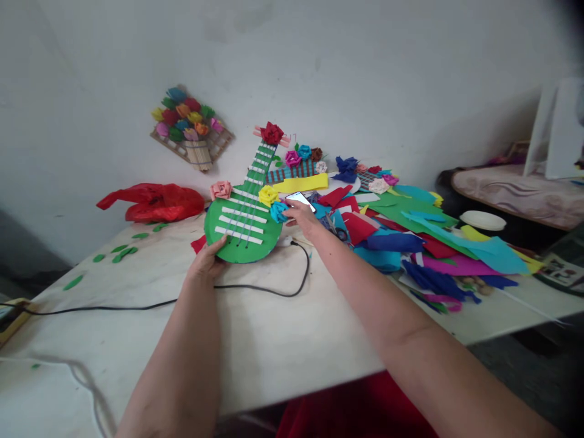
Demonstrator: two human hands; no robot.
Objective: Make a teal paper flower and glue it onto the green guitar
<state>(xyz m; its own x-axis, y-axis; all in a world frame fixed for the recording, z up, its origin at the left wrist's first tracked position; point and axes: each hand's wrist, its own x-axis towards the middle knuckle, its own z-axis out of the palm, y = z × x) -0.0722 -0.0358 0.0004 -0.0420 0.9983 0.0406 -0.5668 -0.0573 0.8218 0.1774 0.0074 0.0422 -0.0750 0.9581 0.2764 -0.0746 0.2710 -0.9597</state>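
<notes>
While the label (560, 269) blurs, left hand (207, 260) holds guitar (244, 222).

Green instrument (244, 208) matt; roses (272, 133) crinkled paper; bag (164, 204) glossy plastic.

Gripping a green guitar (245, 214) low on its body with the left hand (210, 258), with the right hand (301, 216) at its blue flower (278, 212). Below, on the surface (269, 340): cable (255, 288), paper scraps (393, 242) at right, red bag (166, 203) at left.

Homelike craft room; coloured paper scraps (393, 242) across table (278, 347); paper-flower bouquet (185, 118) on wall (365, 73)
</notes>
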